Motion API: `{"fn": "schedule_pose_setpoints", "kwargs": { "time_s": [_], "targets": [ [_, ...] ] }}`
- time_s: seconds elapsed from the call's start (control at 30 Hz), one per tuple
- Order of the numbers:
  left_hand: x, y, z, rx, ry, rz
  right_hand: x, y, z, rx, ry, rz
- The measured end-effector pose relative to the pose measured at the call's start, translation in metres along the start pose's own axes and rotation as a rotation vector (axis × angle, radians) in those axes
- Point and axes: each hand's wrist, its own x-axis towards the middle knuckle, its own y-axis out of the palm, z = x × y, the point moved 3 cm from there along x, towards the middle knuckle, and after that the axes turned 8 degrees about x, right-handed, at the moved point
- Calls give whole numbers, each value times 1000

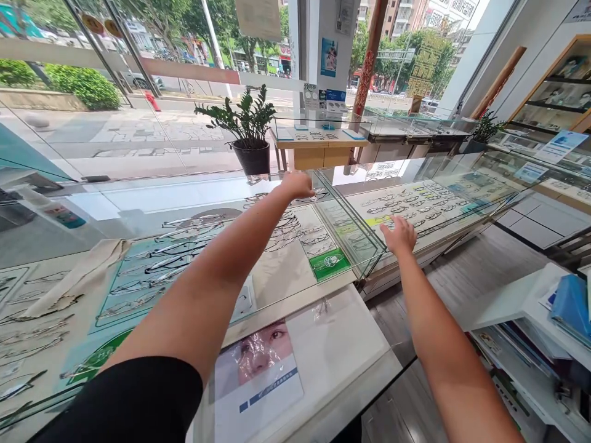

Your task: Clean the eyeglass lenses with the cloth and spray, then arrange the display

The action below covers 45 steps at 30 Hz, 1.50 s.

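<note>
My left hand (299, 184) reaches to the far side of a glass display case (281, 295). Its fingers look curled, and whatever they hold, if anything, is hidden. Under the glass lie rows of eyeglasses (173, 249) and a green card (329, 263). My right hand (399, 234) is at the near edge of the adjoining glass case (443, 166), thumb apart from the fingers, with nothing visible in it. More eyeglasses (418, 203) lie in rows beneath that glass. Whether either palm touches the glass, I cannot tell.
Behind the case stands a potted plant (252, 132) before the windows. A bottle (62, 214) shows at the left. Low on the right, a white shelf (503, 301) holds folders (572, 304). A poster (258, 381) lies under the near counter surface.
</note>
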Motion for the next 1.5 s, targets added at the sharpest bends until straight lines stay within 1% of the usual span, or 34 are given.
{"fn": "schedule_pose_setpoints", "kwargs": {
  "time_s": [0.13, 0.27, 0.33, 0.43, 0.57, 0.67, 0.7, 0.77, 0.83, 0.9, 0.93, 1.0, 1.07, 1.13, 1.2, 1.27, 1.3, 1.37, 1.43, 1.5],
  "targets": [
    [26, 21, -3, -20, -39, 29, -1, -2, 2, -5, -3, -9],
    [37, 30, -5, -10, -71, 35, -3, -3, 5, -24, 8, 7],
    [36, 30, -9, 5, -75, 30, -4, -4, 6, -24, 16, 21],
    [26, 24, -18, 36, -72, 9, -5, -5, 6, -11, 24, 37],
    [2, 6, -35, 58, -39, -23, -3, -4, 6, 4, 13, 19],
    [-30, -15, -50, 20, 15, -25, -2, -3, 6, 3, 10, 9],
    [-45, -23, -56, -34, 46, -15, -1, -2, 5, 3, 8, 9],
    [-82, -39, -69, -204, 121, 17, 0, -1, 5, 3, 8, 8],
    [-128, -53, -82, -389, 220, 91, 0, -1, 5, 3, 8, 4],
    [-180, -63, -95, -525, 292, 181, 1, -1, 4, 2, 6, 1],
    [-206, -65, -100, -579, 323, 249, 1, -1, 4, 1, 4, 0],
    [-256, -63, -108, -660, 333, 374, 1, -1, 4, -3, 1, 3],
    [-300, -53, -112, -694, 293, 451, 2, -2, 3, -7, 1, 4],
    [-335, -37, -113, -726, 261, 482, 3, -3, 2, -7, -2, 2],
    [-361, -15, -113, -731, 247, 476, 5, -3, 0, -1, -7, -4],
    [-377, 12, -113, -699, 227, 489, 7, -2, -2, 7, -11, -14],
    [-382, 25, -113, -683, 219, 491, 8, -2, -3, 10, -12, -19],
    [-383, 52, -112, -653, 206, 446, 10, -2, -5, 8, -14, -25],
    [-374, 76, -110, -612, 187, 380, 10, -2, -6, 2, -13, -28],
    [-356, 99, -105, -566, 151, 332, 11, -1, -7, 3, -12, -33]
  ]
}}
